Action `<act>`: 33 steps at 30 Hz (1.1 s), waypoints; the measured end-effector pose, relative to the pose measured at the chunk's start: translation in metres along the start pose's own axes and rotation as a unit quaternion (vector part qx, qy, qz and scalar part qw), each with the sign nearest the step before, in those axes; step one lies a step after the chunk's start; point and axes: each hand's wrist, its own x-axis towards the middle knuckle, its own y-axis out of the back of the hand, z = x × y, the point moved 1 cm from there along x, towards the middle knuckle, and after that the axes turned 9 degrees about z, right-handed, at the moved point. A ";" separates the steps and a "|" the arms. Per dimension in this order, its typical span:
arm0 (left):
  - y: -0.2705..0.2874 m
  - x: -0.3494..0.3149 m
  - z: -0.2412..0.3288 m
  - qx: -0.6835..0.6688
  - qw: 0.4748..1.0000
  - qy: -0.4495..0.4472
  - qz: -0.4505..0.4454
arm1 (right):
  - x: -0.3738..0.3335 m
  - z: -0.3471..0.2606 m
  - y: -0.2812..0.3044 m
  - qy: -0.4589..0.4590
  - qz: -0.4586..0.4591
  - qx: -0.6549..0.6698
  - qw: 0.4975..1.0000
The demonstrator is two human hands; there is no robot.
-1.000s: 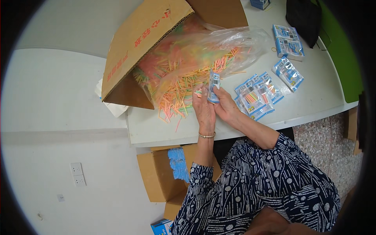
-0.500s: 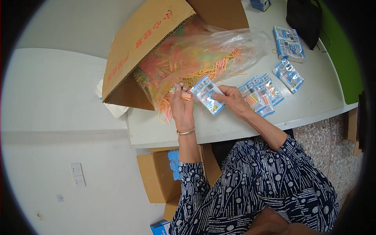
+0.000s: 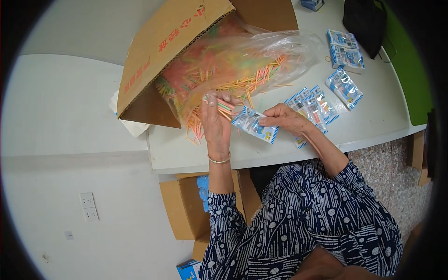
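Left hand (image 3: 215, 122) is closed on a small bundle of coloured sticks (image 3: 224, 105), lifted at the edge of the loose stick pile (image 3: 242, 79) that spills from a clear plastic bag (image 3: 275, 51) inside the tipped cardboard box (image 3: 163, 51). Right hand (image 3: 284, 119) pinches a small blue-and-white packet (image 3: 254, 125) by its end, held just above the counter (image 3: 373, 121) and just beside the left hand's bundle; whether the packet mouth is open cannot be told. Judged state of work: a cluster of filled packets (image 3: 313, 105) lies on the counter just right of the right hand, and 3 more packets (image 3: 344, 86) lie further right, near a black bag (image 3: 366, 21), so a fair number look done. The pile in the bag is large, so most of the sticks look unpacked. The packet in hand appears not yet loaded with the held bundle.
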 end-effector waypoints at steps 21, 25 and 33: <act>-0.016 -0.035 -0.017 0.138 0.983 -0.119 0.010 | -0.004 0.002 0.001 -0.054 -0.049 0.072 0.995; -0.005 -0.034 -0.020 0.238 0.964 -0.102 -0.064 | -0.006 0.001 0.000 -0.046 -0.051 0.042 0.997; -0.003 -0.041 -0.005 0.348 0.935 -0.060 -0.027 | -0.007 -0.003 0.002 -0.012 -0.020 0.008 1.000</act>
